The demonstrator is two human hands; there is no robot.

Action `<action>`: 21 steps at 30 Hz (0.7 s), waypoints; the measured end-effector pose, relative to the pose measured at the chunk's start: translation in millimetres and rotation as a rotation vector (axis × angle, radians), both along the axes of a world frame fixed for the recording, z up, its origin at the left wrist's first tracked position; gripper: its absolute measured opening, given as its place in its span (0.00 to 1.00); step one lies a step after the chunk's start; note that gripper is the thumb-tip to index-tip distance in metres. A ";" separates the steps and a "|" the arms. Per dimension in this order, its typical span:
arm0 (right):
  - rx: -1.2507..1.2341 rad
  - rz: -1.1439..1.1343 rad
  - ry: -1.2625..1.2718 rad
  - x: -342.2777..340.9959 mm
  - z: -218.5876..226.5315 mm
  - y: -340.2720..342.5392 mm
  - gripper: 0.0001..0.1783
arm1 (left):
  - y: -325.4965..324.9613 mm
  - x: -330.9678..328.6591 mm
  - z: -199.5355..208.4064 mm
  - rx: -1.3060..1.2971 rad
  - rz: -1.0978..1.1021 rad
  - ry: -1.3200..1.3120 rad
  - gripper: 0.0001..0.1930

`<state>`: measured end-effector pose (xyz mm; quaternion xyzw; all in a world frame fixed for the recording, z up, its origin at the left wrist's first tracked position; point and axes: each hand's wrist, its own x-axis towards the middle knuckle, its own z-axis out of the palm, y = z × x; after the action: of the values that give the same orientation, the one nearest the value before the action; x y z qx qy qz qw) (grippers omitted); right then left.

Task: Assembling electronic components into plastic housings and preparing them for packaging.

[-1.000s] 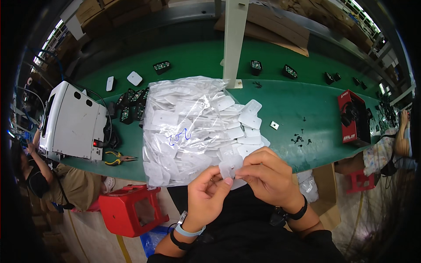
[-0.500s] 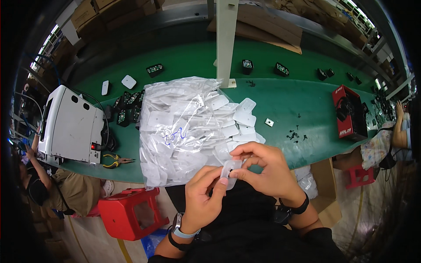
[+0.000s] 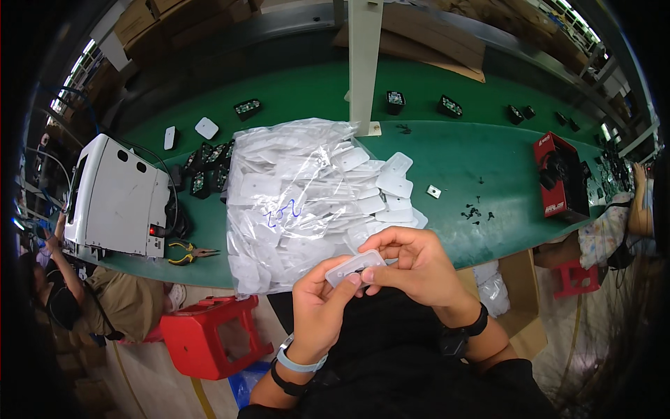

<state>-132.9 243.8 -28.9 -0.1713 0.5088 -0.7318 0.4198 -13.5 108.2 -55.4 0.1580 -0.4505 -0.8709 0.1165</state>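
Observation:
My left hand [image 3: 321, 297] and my right hand [image 3: 413, 271] pinch one translucent white plastic cover [image 3: 343, 269] between them, just in front of the bench edge. The cover is a small rounded rectangle, tilted, with a small black piece [image 3: 361, 270] at its middle. My right thumb and fingers press at that piece; whether they grip it I cannot tell. Right beyond my hands lies a large clear plastic bag [image 3: 279, 199] full of similar white covers. Several loose covers [image 3: 395, 183] spill from its open right side.
A white machine [image 3: 115, 199] stands at the left, with yellow-handled pliers [image 3: 190, 253] beside it. Black housings with circuit boards [image 3: 248, 108] sit along the green belt. Small black parts [image 3: 476, 211] and a red box [image 3: 560, 178] lie to the right. A red stool [image 3: 213, 339] stands below left.
The cover has turned from nearly upright to a flatter, sideways tilt. My right fingers have moved slightly left, and both thumbs have come together at the black piece.

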 end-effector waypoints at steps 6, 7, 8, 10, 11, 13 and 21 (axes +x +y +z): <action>-0.007 0.026 0.000 -3.6 -2.0 -2.6 0.18 | -3.1 -4.5 -0.8 -0.013 -0.003 -0.020 0.12; 0.001 0.045 -0.001 -4.5 -3.4 -2.1 0.19 | -4.4 -5.3 -0.2 -0.011 -0.005 -0.033 0.12; 0.007 0.064 -0.003 -5.4 -5.0 -2.3 0.21 | -5.8 -5.9 0.5 -0.009 -0.006 -0.045 0.11; -0.075 0.068 0.081 -3.7 -12.2 -2.2 0.23 | -6.1 -7.5 4.1 0.030 -0.001 -0.068 0.10; -0.157 0.072 0.166 -2.8 -16.6 -2.7 0.26 | -7.2 -8.6 5.9 0.070 0.003 -0.088 0.10; -0.204 0.062 0.273 -5.7 -26.0 -5.6 0.29 | -14.3 -7.7 2.4 0.142 -0.061 -0.075 0.10; -0.394 -0.003 0.180 -20.4 -46.6 -4.1 0.36 | -45.7 -26.0 35.3 0.078 -0.441 -0.255 0.15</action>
<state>-153.3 239.7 -75.5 -0.3137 0.3917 -0.7995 0.3301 -39.5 62.5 -20.1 0.1688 -0.4513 -0.8650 -0.1403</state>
